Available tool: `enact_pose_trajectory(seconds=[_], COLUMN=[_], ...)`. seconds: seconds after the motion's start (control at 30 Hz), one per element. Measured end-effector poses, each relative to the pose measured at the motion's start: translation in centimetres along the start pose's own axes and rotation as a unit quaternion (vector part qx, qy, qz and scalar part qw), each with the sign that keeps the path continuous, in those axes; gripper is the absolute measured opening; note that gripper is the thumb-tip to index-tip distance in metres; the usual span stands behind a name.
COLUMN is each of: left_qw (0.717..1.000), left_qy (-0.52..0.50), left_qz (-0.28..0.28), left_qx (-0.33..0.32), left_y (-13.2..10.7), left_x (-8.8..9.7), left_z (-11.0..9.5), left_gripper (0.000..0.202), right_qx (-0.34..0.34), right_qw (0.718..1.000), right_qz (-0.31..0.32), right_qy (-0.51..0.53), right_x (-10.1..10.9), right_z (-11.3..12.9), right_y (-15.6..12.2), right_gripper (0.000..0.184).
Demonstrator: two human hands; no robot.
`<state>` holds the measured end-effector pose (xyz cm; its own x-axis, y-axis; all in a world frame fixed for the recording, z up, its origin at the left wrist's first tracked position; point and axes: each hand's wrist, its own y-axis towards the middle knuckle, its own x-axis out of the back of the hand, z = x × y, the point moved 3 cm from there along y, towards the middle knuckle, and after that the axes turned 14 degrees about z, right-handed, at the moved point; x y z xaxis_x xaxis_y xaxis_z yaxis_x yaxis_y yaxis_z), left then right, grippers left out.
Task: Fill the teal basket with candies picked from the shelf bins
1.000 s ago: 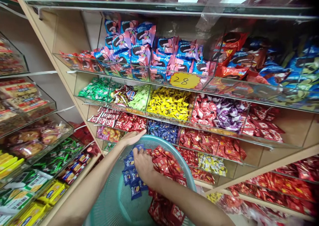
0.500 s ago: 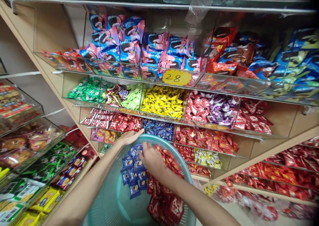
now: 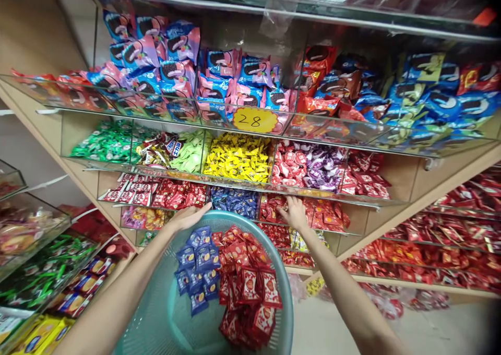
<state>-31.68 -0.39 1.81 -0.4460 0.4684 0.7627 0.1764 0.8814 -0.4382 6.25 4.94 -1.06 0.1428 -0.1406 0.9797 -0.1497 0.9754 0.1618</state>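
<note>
A round teal plastic basket with perforated walls (image 3: pixel 287 292) fills the six o'clock part of the view. The left hand (image 3: pixel 191 218) touches its rim at eleven o'clock; the far fingers are hidden, so I cannot tell how firmly they close.

Inside lie two groups – small dark-blue square foil packets (image 3: pixel 198 268) toward eleven o'clock, and shiny red square foil packets (image 3: pixel 249 284) from one to four o'clock.

The right hand (image 3: pixel 294 212) is outside the basket, between one and two o'clock from it, fingers parted and unclenched at a clear-fronted shelf compartment of red foil packets (image 3: pixel 270 206). Just beyond the rim at twelve o'clock sits a compartment of dark-blue packets (image 3: pixel 235 202); above it are small yellow-wrapped sweets (image 3: pixel 237 157).
</note>
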Motion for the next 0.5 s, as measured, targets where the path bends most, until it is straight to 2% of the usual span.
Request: enact_pose_trajectory(seconds=[0.13, 0.23, 0.33, 0.5], left_qw=[1.000, 1.000, 1.000, 1.000], left_qy=[0.012, 0.012, 0.014, 0.008], left_qz=[0.000, -0.003, -0.005, -0.001], left_qx=[-0.007, -0.002, -0.001, -0.008], left_y=[0.0, -0.2, -0.5, -1.0], left_x=[0.0, 0.1, 0.2, 0.1], left_z=[-0.8, -1.2, -1.5, -1.6], left_gripper=[0.065, 0.063, 0.063, 0.064], right_qx=[0.006, 0.007, 0.013, 0.048], right_qw=[0.998, 0.997, 0.998, 0.999], right_qz=[0.062, 0.077, 0.064, -0.005], right_qy=[-0.022, -0.026, -0.025, -0.011], right_x=[-0.8, -1.2, -1.0, 0.4], right_z=[-0.6, -0.7, -0.6, -0.6], right_y=[2.3, 3.0, 2.7, 0.5], right_gripper=[0.054, 0.055, 0.053, 0.048])
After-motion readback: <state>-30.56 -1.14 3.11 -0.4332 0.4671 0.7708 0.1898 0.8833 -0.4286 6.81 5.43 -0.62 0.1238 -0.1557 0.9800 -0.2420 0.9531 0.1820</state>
